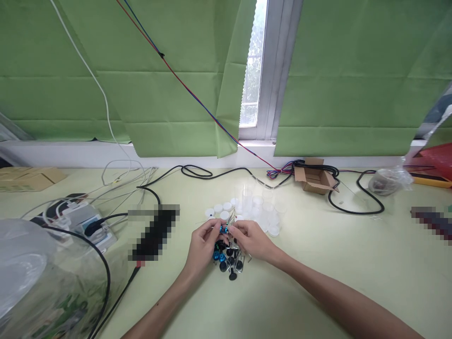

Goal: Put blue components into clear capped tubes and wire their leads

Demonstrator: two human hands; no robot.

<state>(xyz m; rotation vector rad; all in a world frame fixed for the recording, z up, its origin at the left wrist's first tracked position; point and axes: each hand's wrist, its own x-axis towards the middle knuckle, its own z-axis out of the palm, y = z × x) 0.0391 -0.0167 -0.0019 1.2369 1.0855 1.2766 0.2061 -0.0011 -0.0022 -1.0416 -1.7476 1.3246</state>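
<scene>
One small blue, shiny part [223, 230] sits up between the fingertips of both hands, above a small heap on the table. The left hand [203, 242] pinches it between thumb and fingers; the right hand [252, 239] has its thumb and finger drawn close together at the part's right side, though I cannot tell whether they grip it or something thin beside it. Just below the hands lie more blue pieces [219, 257], black round-headed knobs [232, 274] and bent metal keys [249, 258], jumbled together. Beyond the fingers stand clear plastic containers [267, 216], with round white lids [218, 207] to their left. All of this rests on a pale yellow-green table [300, 292]. Farther out, an open cardboard box [315, 182] is near the wall beside coiled black cable [379, 207]; at far left is a clear plastic bag [52, 287], and green curtains [176, 99] hang behind.
</scene>
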